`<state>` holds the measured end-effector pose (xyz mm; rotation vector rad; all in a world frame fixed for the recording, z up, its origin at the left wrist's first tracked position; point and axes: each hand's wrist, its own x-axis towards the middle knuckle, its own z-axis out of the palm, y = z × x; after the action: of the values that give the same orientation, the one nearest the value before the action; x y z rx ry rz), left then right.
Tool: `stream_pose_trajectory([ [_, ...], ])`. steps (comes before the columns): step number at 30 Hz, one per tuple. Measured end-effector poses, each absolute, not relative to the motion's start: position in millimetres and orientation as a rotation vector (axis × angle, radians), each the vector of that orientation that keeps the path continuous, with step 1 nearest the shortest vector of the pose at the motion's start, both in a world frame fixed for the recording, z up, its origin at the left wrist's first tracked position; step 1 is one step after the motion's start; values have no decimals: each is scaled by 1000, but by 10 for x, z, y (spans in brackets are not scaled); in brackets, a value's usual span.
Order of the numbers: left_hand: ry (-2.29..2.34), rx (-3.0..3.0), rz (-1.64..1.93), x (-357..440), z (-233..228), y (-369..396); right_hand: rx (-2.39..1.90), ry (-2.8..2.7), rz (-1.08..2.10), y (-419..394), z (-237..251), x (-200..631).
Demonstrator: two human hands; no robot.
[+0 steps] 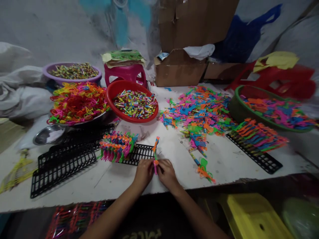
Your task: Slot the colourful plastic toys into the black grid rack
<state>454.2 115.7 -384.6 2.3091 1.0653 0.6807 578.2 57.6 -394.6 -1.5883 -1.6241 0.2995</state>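
Observation:
My left hand [145, 171] and my right hand [167, 173] meet close to the table's front edge. Both pinch a small plastic toy [156, 162] in orange, green and pink, held upright between the fingertips. Just behind and left of them lies a black slotted rack [142, 153]. Its left part carries a row of similar colourful toys [117, 146]. To the right, a few loose toys [203, 169] with candy-like tubes trail toward the table edge from a big pile [199, 109].
Left stand more black racks [64, 169], a metal bowl [50, 134] and a heap of bright plastic pieces [78, 103]. Behind are a red basin [132, 118] of wrapped tubes and cardboard boxes [179, 71]. Right are a filled rack [256, 156], a green basin [234, 106] and a yellow stool [254, 212].

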Motion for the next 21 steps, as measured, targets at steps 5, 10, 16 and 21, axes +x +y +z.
stream_pose_trajectory([
  [5, 1171, 2086, 669, 4577, -3695, 1013, -1748, -1663, 118, 543, -3973, 5846],
  [10, 941, 1884, 53, 3579, -3380, 1085, -1913, -1638, 33, 636, -4048, 5904],
  [16, 1602, 1802, 410, 2562, -3580, 1608, -1901, -1591, -18, 984, -4146, 6156],
  [21, 1430, 1885, 778, 2882, -3862, 1923, -1910, -1588, -81, 1046, -4201, 6243],
])
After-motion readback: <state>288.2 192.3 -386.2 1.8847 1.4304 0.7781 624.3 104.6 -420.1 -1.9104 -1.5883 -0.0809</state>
